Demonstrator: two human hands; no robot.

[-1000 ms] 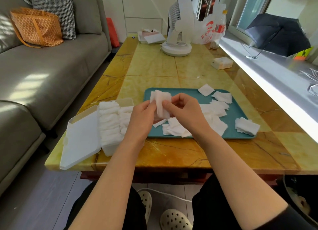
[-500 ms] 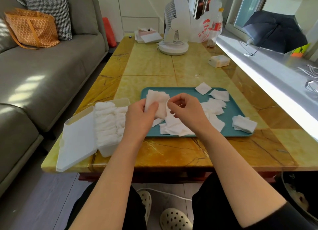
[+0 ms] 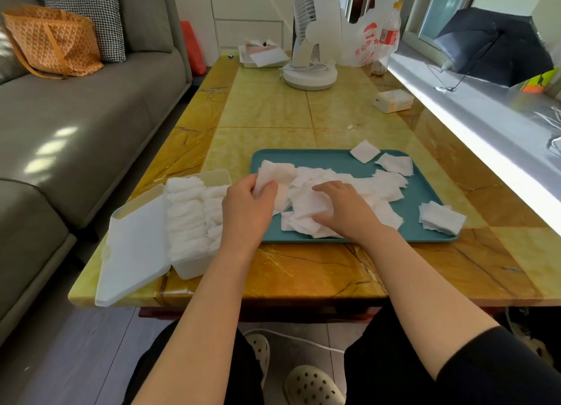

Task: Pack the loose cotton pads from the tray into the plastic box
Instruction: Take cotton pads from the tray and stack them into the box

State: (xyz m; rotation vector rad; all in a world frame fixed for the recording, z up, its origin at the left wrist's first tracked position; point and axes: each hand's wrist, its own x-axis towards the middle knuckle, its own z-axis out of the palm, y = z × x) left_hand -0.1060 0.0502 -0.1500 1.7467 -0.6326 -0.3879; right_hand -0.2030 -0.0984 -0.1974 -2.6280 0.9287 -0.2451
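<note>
Head view: your left hand (image 3: 247, 210) sits at the centre of the frame, over the left edge of the teal rectangular plastic tray (image 3: 328, 159). Its grip is closed around a small stack of white cotton pads (image 3: 274, 177), thumb in front and fingers behind, and the stack stands up out of your fist. Your right hand (image 3: 346, 210) is just to the right, palm down on the heap of loose white square cotton pads (image 3: 364, 186) that fills the middle of the tray. Its fingers are bent over one pad at the near side of the heap and its grip pinches that pad.

A separate little pile of pads (image 3: 440, 219) lies at the tray's lower right corner, and two single pads (image 3: 364, 151) lie along its far edge, one of them overhanging the rim. The white plastic box (image 3: 194, 268) stands touching the tray's left side, at the left centre of the frame. It is packed with rows of pads (image 3: 185, 210), and its hinged lid (image 3: 133, 247) lies flat to the left. Tray and box both rest on the yellow marble-patterned desk (image 3: 303, 110). A white desk fan (image 3: 309, 77) stands at the upper centre of the frame.
</note>
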